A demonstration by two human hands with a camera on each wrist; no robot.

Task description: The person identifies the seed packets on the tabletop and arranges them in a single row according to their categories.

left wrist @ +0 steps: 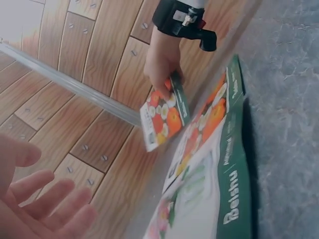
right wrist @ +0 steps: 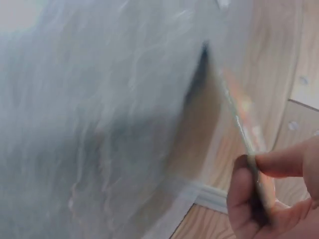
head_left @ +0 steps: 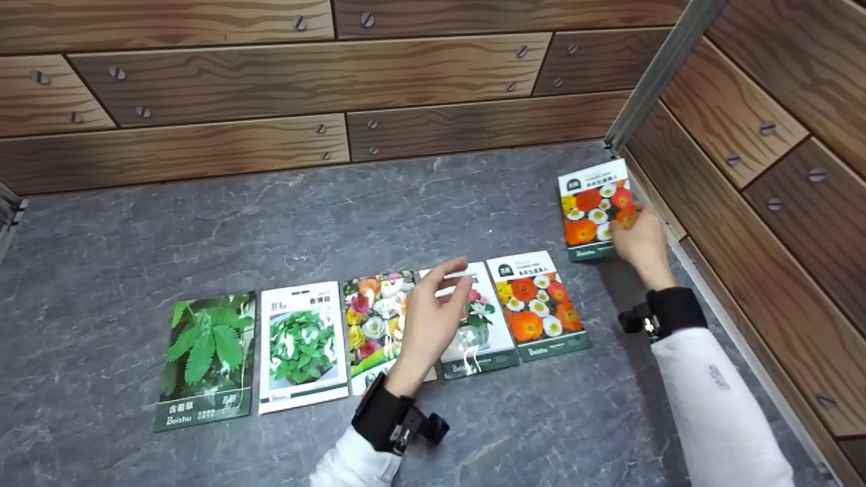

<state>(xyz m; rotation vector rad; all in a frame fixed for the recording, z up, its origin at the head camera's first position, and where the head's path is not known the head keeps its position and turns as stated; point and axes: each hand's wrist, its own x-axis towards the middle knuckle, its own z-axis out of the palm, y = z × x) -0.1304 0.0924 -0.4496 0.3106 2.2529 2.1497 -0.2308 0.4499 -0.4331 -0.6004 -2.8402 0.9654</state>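
Note:
My right hand [head_left: 643,243] pinches a seed packet [head_left: 588,210] with orange, red and white poppies by its right edge. In the right wrist view the thumb and fingers grip this packet [right wrist: 239,119], seen edge-on and tilted up from the grey surface. My left hand [head_left: 433,318] hovers with loosely bent fingers over the row of packets, partly hiding the mixed-flower packet [head_left: 369,311] and the potted-flower packet [head_left: 497,338]. It holds nothing; its fingers [left wrist: 55,199] are spread in the left wrist view. Beside it lies another poppy packet [head_left: 534,304].
Further left in the row lie a packet with a bushy green herb [head_left: 301,345] and one with large green leaves [head_left: 210,345]. The marbled grey surface [head_left: 338,223] meets wood-patterned walls [head_left: 304,81] at the back and right [head_left: 731,169].

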